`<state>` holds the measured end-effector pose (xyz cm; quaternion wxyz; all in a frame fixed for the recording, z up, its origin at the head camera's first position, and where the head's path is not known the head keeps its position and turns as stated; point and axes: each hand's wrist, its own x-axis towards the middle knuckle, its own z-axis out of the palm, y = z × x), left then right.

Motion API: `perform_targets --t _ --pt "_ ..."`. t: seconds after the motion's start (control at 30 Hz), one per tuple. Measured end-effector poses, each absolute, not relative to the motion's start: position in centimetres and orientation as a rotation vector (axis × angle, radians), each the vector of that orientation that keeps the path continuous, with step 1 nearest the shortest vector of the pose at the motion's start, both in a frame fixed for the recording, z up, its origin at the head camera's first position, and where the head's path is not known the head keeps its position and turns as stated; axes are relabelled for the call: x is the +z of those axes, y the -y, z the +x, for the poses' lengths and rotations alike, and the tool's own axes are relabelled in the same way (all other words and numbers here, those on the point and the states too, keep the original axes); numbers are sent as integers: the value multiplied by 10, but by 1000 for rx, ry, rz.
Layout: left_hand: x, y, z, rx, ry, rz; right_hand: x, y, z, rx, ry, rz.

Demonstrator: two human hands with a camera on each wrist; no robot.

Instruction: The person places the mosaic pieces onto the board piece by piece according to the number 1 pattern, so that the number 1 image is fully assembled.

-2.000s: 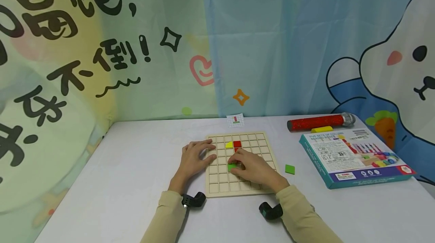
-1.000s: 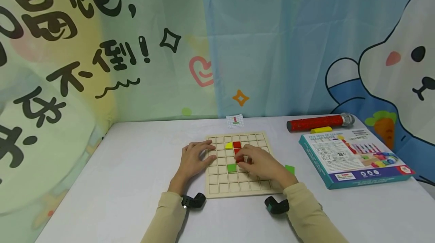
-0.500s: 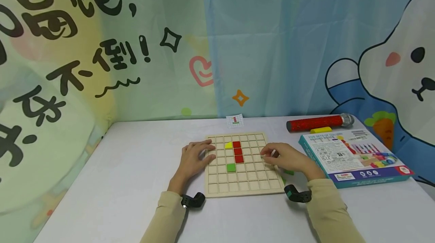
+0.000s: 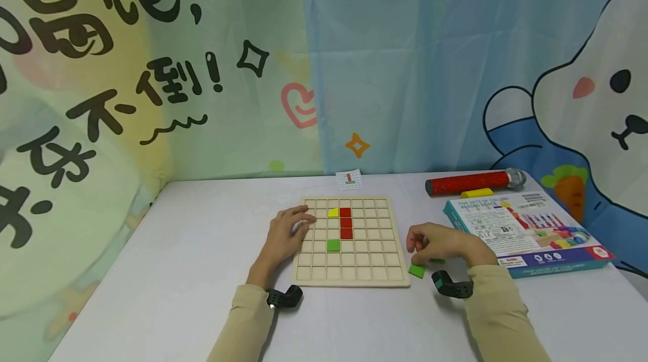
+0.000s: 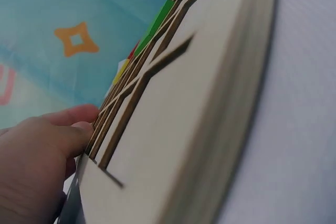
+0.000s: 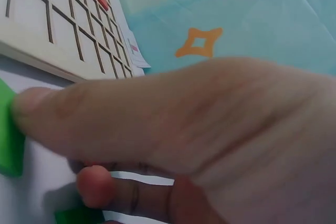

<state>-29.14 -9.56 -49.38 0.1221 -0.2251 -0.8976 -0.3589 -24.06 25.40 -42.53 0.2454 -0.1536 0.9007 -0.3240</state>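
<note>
The left hand [image 4: 287, 235] lay with relaxed fingers on the wooden grid board [image 4: 369, 275], while the right hand [image 4: 439, 243], just beside its right edge, touched a green square tile [image 4: 417, 271] on the table [image 4: 177, 272] with its thumb.

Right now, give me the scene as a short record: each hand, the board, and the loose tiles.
left hand: rests on the grid board's left edge
right hand: on the table right of the board, thumb touching a green tile
grid board: holds one yellow tile, three red tiles in a column, one green tile on board
second loose green tile: under the right hand
</note>
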Motion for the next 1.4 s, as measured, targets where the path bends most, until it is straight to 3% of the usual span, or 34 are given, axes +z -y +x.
perform_targets --t 1.4 --pt "-490 89 -288 -973 2589 -582 -436 -243 -248 -765 -2811 -282"
